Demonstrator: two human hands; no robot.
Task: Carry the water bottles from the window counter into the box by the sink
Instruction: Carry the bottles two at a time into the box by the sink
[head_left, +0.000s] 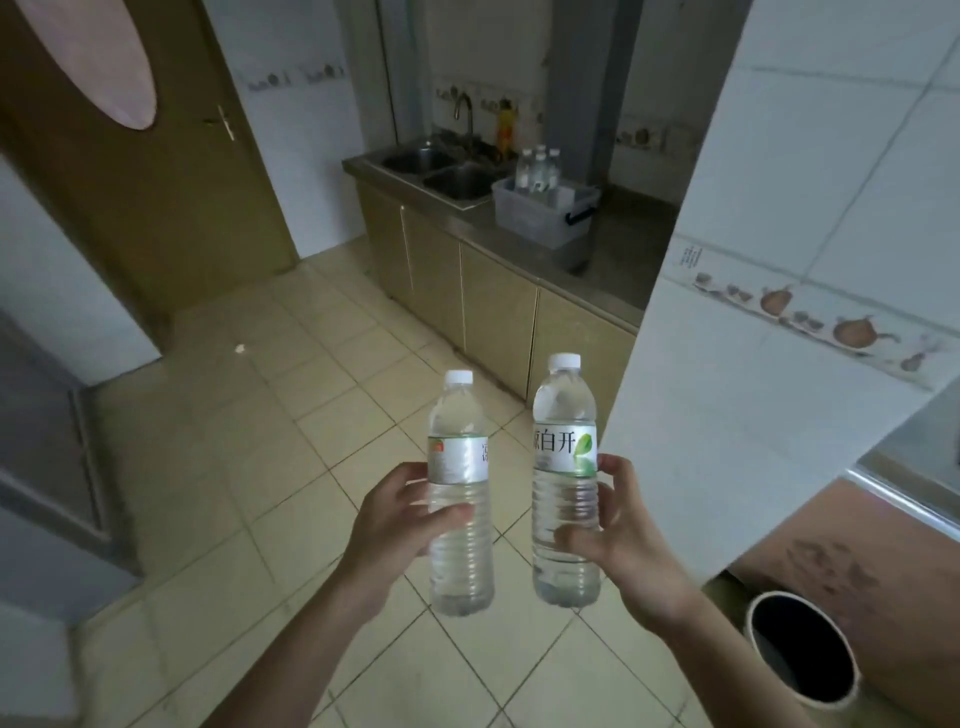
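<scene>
My left hand (397, 519) grips a clear water bottle (460, 457) with a white cap and a pale label, held upright over the tiled floor. My right hand (618, 525) holds a second upright water bottle (565, 415) with a green leaf on its label. Both bottles hang side by side in front of me. Far ahead, a translucent grey plastic box (540, 210) with a dark handle stands on the steel counter beside the double sink (441, 169). A few bottles (540, 166) stand in the box's far end.
A white tiled wall corner (779, 260) juts in on the right, between me and the counter. A round bin (802, 652) sits on the floor at lower right. A brown door (156, 182) is on the left. A yellow bottle (506, 127) stands behind the sink.
</scene>
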